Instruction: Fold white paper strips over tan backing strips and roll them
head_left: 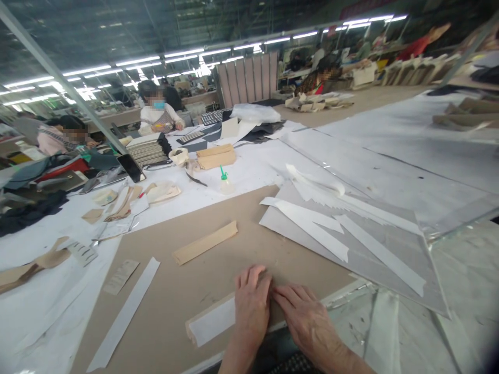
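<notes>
My left hand (pixel 252 306) lies over the right part of a tan strip with a white strip (pixel 213 324) laid on it, near the front edge of a brown board (pixel 156 301). Its fingers are bent and close together. My right hand (pixel 307 319) meets it from the right, fingers pressed together and tips at the left thumb and forefinger. Whatever lies between the fingertips is hidden. Farther back on the board is a folded tan strip (pixel 206 242). On the left are a long white strip (pixel 125 314) and a small greyish piece (pixel 121 277).
At right, a grey sheet (pixel 390 259) carries several white strips (pixel 382 254). Behind the board stand a green-tipped bottle (pixel 225 182), a folded tan bundle (pixel 215 157), a phone (pixel 131 168) and stacked pieces (pixel 148 149). Other people (pixel 159 114) sit farther back.
</notes>
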Available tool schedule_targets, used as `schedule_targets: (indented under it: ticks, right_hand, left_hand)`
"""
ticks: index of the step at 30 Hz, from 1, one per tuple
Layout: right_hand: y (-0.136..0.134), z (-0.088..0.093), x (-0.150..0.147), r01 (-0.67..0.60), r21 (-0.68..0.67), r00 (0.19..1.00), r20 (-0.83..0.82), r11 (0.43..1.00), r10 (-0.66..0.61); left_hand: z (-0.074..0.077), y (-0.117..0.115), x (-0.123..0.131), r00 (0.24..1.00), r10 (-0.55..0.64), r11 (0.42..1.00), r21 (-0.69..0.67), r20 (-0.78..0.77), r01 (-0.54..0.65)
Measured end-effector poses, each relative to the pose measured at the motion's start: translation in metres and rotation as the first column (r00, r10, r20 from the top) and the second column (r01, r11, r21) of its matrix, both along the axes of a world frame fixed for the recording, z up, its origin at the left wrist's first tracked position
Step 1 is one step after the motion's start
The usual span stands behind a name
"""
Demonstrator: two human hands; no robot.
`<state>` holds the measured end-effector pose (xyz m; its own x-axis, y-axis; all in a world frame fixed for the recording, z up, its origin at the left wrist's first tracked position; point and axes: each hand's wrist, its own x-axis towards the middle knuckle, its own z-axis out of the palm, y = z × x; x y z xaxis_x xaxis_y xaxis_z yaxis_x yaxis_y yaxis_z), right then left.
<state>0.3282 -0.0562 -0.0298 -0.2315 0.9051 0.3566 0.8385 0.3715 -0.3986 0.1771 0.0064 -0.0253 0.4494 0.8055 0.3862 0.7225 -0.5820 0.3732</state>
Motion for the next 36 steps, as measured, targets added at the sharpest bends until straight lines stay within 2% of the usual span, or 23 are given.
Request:
schedule_targets:
  ticks: [7,9,12,16,21,24,27,30,34,36]
  right_hand:
    - [0.000,0.002,0.000,0.019,-0.024,1.000,0.008,1.000,-0.019]
    - [0.000,0.001,-0.001,0.020,-0.026,0.999,0.025,0.999,-0.019]
    - [0.000,0.000,0.000,0.024,-0.024,0.998,0.050,0.999,-0.023]
    - [0.001,0.003,0.000,0.012,-0.024,0.999,0.049,1.000,-0.011]
    - [0.006,0.008,0.001,-0.040,0.106,0.996,0.085,0.994,0.031]
    - [0.013,0.000,0.002,-0.020,0.184,0.995,0.103,0.983,0.001]
    - [0.019,-0.010,0.005,0.008,0.161,0.994,0.103,0.987,-0.024]
    - [0.020,-0.009,0.009,0.039,0.153,0.989,0.132,0.988,-0.059]
    - [0.017,0.015,-0.008,0.035,0.233,0.985,0.159,0.972,-0.073]
    - [0.014,0.028,-0.032,-0.044,0.226,0.996,0.091,0.973,0.023]
  left_hand:
    - [-0.001,-0.004,0.003,0.983,-0.069,0.991,0.105,-0.168,0.087]
    - [0.000,-0.003,0.001,0.989,-0.070,0.992,0.093,-0.129,0.082]
    - [0.001,-0.002,-0.011,1.000,-0.008,0.999,0.045,0.015,0.008]
    - [0.004,-0.004,-0.063,0.987,0.122,0.991,0.039,0.104,-0.127]
    - [0.008,-0.025,-0.144,0.956,0.295,0.955,-0.033,-0.005,-0.295]
    - [0.010,-0.037,-0.166,0.934,0.351,0.919,-0.163,-0.071,-0.358]
    - [0.011,-0.039,-0.169,0.929,0.366,0.886,-0.285,-0.054,-0.365]
    - [0.015,-0.036,-0.163,0.924,0.382,0.860,-0.367,0.002,-0.355]
    - [0.023,-0.033,-0.159,0.923,0.374,0.826,-0.487,0.096,-0.284]
    - [0.025,-0.031,-0.158,0.918,0.382,0.799,-0.537,0.107,-0.270]
